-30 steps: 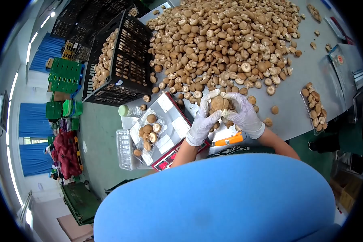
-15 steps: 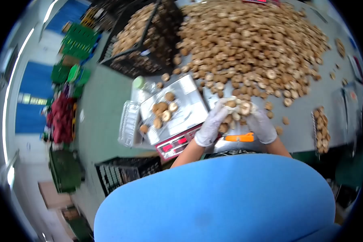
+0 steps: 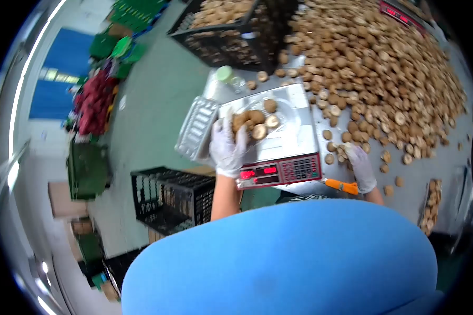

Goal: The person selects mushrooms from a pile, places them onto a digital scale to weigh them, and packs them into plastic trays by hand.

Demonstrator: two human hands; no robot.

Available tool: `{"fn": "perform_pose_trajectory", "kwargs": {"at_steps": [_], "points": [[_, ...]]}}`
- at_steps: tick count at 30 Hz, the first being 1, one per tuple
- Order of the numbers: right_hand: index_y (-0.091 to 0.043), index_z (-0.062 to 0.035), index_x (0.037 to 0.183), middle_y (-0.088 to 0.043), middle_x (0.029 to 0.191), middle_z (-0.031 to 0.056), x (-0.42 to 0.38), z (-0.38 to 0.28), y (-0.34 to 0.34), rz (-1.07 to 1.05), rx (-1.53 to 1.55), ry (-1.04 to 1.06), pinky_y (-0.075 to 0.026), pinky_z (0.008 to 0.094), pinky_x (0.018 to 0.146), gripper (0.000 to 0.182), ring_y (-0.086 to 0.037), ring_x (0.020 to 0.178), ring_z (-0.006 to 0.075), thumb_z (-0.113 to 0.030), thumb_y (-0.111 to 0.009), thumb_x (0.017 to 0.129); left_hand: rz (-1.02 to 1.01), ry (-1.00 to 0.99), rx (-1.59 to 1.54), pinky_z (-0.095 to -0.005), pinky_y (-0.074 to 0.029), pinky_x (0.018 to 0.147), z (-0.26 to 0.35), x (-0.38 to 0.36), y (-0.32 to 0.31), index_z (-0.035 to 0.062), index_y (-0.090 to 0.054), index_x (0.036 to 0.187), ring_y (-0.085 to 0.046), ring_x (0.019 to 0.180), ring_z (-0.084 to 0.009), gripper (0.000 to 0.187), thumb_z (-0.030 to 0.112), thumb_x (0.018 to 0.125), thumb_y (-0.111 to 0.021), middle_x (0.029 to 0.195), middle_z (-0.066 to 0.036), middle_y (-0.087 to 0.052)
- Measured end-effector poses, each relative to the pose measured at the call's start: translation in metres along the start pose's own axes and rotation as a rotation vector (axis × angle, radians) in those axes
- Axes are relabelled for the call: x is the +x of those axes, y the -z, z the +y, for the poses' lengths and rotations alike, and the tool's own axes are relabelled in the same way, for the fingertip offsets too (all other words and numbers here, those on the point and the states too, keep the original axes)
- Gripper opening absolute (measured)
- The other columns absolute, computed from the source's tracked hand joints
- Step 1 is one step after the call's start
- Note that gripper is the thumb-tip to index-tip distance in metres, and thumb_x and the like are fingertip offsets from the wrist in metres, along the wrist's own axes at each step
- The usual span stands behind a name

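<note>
My gloved left hand (image 3: 227,149) reaches over the left side of the digital scale (image 3: 294,147), its fingers and thumb curved around a brown mushroom (image 3: 239,122). Several other mushrooms (image 3: 259,131) lie beside it on the scale, where clear plastic shows. Part of what lies under the left hand is hidden. My gloved right hand (image 3: 362,167) is low over the table, right of the scale, with its fingertips closed on small pale mushrooms (image 3: 342,153). Just below that hand lies a tool with an orange handle (image 3: 341,186).
A large mushroom heap (image 3: 373,68) covers the table's far right. Behind the scale stands a black crate (image 3: 226,39) of mushrooms, with a green-capped bottle (image 3: 225,74) nearby. Clear trays (image 3: 197,128) sit left. A filled tray (image 3: 431,207) lies right; another black crate (image 3: 168,199) is lower left.
My hands were together over mushrooms right of the scale and have separated. The left has moved onto the scale; the right stays by the loose mushrooms. The view has shifted left.
</note>
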State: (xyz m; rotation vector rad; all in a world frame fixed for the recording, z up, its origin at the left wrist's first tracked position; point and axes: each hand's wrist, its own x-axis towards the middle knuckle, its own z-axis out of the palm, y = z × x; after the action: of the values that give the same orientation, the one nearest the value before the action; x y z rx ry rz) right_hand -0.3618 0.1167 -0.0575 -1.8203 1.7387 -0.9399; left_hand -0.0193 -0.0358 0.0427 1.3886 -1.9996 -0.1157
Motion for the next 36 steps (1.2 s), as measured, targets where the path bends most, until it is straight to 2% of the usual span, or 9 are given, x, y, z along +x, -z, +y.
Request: {"fn": "perform_pose_trajectory", "kwargs": {"at_steps": [4,5,7,14,17,19,24,27,36], "points": [[-0.068,-0.0057,0.108,-0.069,0.102,0.0131,-0.028,0.04,-0.007,0.126,-0.248,0.129,-0.052,0.0371,0.088,0.021,-0.065,0.099,0.0295,-0.017,-0.057,0.095,-0.365,-0.018,0.235,-0.0493,-0.033,0.111,-0.03,-0.011,-0.015,0.0085,-0.046,0.146,-0.044,0.131,-0.0432,0.064,0.038,0.092,-0.063,0.146,-0.028,-0.044],[-0.068,-0.0057,0.108,-0.069,0.102,0.0131,-0.035,0.026,0.012,0.153,-0.284,0.061,-0.052,0.0371,0.088,0.021,-0.065,0.099,0.0295,-0.017,-0.057,0.095,-0.369,-0.019,0.242,-0.0492,-0.031,0.113,-0.034,-0.015,-0.015,0.0062,-0.043,0.148,-0.04,0.134,-0.0439,0.066,0.037,0.093,-0.062,0.147,-0.029,-0.042],[-0.071,-0.0029,0.1,-0.07,0.091,0.0108,-0.041,-0.014,0.053,-0.091,0.578,-0.655,-0.051,0.0316,0.082,0.032,-0.067,0.09,0.0221,-0.031,-0.055,0.1,-0.32,-0.015,0.181,-0.0487,-0.029,0.115,-0.022,-0.015,-0.012,0.0037,-0.038,0.15,-0.036,0.138,-0.045,0.068,0.036,0.095,-0.062,0.149,-0.03,-0.038],[-0.072,-0.0017,0.1,-0.071,0.082,0.0069,-0.157,0.023,0.081,0.313,0.513,-0.921,-0.05,0.0287,0.072,0.045,-0.065,0.075,0.0146,-0.042,-0.052,0.102,-0.124,-0.265,-0.303,-0.0465,-0.038,0.109,0.043,-0.008,-0.032,-0.0002,-0.049,0.141,-0.047,0.129,-0.0398,0.06,0.005,0.084,-0.068,0.133,-0.026,-0.053],[-0.072,-0.0016,0.1,-0.07,0.085,0.0071,-0.188,0.053,0.073,0.488,0.165,-0.954,-0.051,0.0291,0.077,0.037,-0.066,0.08,0.0172,-0.036,-0.06,0.098,-0.195,-0.682,-0.315,-0.0467,-0.045,0.101,0.112,-0.028,-0.07,0.0007,-0.056,0.123,-0.056,0.115,-0.0385,0.049,-0.005,0.074,-0.066,0.12,-0.021,-0.057],[-0.072,-0.0017,0.099,-0.069,0.091,0.008,-0.197,0.069,0.06,0.614,0.093,-0.892,-0.051,0.0303,0.08,0.03,-0.066,0.085,0.0185,-0.031,-0.064,0.095,-0.573,-0.739,-0.199,-0.049,-0.039,0.109,0.145,-0.043,-0.095,0.0024,-0.052,0.133,-0.048,0.127,-0.0404,0.062,0.01,0.076,-0.073,0.135,-0.021,-0.051],[-0.071,-0.0008,0.102,-0.065,0.116,0.0103,-0.204,0.078,0.044,0.828,-0.033,-0.706,-0.048,0.0309,0.096,0.017,-0.063,0.104,0.0179,-0.013,-0.07,0.092,-0.952,-0.623,0.56,-0.0484,-0.04,0.11,0.167,-0.069,-0.178,0.0036,-0.041,0.144,-0.045,0.133,-0.0417,0.069,0.016,0.083,-0.072,0.143,-0.028,-0.045],[-0.069,-0.0042,0.108,-0.061,0.125,0.0142,-0.202,0.085,0.036,0.898,-0.255,-0.54,-0.046,0.0385,0.101,0.027,-0.057,0.116,0.0302,-0.017,-0.076,0.084,-1.114,-0.462,0.655,-0.0464,-0.047,0.104,0.175,-0.063,-0.2,0.0013,-0.032,0.144,-0.042,0.133,-0.0473,0.084,0.016,0.074,-0.076,0.143,-0.033,-0.039],[-0.063,-0.0071,0.115,-0.056,0.135,0.0137,-0.166,0.097,0.02,0.942,-0.079,-0.512,-0.046,0.0377,0.103,0.038,-0.054,0.123,0.0296,-0.019,-0.075,0.081,-0.851,-0.502,0.375,-0.0475,-0.048,0.094,0.163,-0.064,-0.208,0.0043,-0.051,0.116,-0.054,0.108,-0.0423,0.04,0.007,0.079,-0.067,0.118,-0.025,-0.053]]}}
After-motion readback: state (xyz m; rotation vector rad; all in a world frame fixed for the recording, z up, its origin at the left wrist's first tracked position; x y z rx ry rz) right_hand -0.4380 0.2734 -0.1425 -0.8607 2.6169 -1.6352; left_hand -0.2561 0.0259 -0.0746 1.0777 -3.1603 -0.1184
